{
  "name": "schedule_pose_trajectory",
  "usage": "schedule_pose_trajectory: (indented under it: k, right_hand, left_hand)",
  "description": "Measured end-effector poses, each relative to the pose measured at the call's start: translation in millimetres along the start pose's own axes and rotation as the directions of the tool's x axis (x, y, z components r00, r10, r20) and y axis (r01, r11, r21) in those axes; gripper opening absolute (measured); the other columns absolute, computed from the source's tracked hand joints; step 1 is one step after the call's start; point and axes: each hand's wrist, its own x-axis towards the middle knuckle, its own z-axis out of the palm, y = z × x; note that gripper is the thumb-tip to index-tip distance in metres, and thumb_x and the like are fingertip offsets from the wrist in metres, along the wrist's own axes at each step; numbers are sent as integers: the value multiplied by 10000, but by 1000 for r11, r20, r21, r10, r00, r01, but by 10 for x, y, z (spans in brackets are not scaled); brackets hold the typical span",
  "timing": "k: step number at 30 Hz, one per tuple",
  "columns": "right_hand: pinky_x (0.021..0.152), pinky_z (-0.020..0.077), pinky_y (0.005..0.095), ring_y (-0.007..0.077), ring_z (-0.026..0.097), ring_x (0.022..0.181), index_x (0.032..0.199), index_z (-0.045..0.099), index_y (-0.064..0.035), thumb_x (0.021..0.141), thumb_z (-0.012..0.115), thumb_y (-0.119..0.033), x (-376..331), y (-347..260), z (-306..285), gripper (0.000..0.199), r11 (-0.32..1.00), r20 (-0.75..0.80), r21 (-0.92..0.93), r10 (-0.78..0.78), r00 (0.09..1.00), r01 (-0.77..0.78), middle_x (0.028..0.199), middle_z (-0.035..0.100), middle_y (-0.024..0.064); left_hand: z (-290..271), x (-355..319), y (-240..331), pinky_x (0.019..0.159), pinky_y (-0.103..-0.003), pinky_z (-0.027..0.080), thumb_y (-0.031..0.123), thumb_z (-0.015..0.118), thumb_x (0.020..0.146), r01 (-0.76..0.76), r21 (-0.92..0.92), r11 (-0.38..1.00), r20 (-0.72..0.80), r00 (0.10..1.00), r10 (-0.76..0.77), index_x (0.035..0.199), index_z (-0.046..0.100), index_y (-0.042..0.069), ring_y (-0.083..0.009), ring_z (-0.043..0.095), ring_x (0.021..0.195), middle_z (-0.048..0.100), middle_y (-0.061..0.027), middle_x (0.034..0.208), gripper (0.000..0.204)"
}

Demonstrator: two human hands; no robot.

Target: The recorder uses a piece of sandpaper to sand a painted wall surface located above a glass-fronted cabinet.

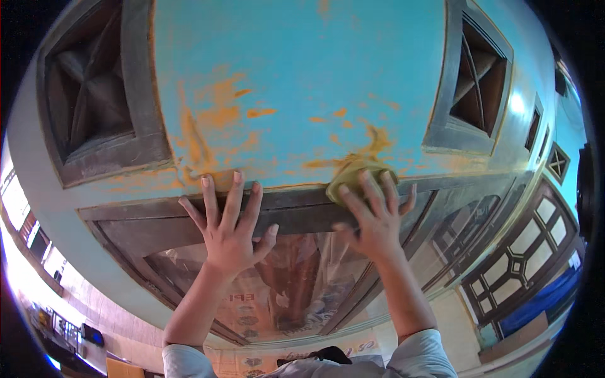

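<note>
My left hand (230, 230) is spread out, fingers apart and holding nothing; its fingertips rest at the upper edge of a dark wooden frame (296, 209), below the blue wall (296, 69). My right hand (377, 220) presses an olive-yellow, cloth-like sheet (345, 176) against the wall just above that frame. Its fingers lie over the sheet, and the thumb is blurred. Whether the sheet is cloth or sandpaper cannot be made out. Around both hands the wall carries orange patches (220, 104), with brownish smears above the sheet.
Dark wooden vents with crossed bars flank the wall, a left vent (94, 82) and a right vent (476, 75). Glass panes (302, 271) sit below the frame. A dark panelled door (520, 258) stands at the right, with blue fabric (542, 302) near it.
</note>
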Motion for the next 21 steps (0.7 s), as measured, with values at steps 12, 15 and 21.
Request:
schedule_pose_trajectory:
  k: [12,15,21]
  right_hand:
    - [1171,195,570,415,357,1426,1433,533,-80,912,551,-588,-115,714,-190,729,980,27,-187,79,996,-73,1531,434,189]
    - [1166,214,566,422,379,1405,1430,532,-71,898,582,-575,-188,1141,-235,736,855,-197,-18,506,840,-519,1538,429,191]
    - [1169,129,607,385,351,1429,1436,557,-211,898,585,-572,-319,878,-205,649,967,-27,-61,247,969,-248,1542,439,118]
  left_hand:
    - [200,438,662,1174,-699,-17,492,630,821,-82,-63,995,-15,997,82,1363,644,248,-410,254,1505,403,-2,1595,594]
    - [261,432,837,1176,-697,-16,489,619,833,-126,-70,990,-84,989,120,1361,647,254,-398,260,1506,412,-2,1590,579]
    - [117,596,1244,1141,-744,-24,553,629,833,-144,-209,967,200,962,186,1422,593,258,-370,218,1525,382,-31,1606,660]
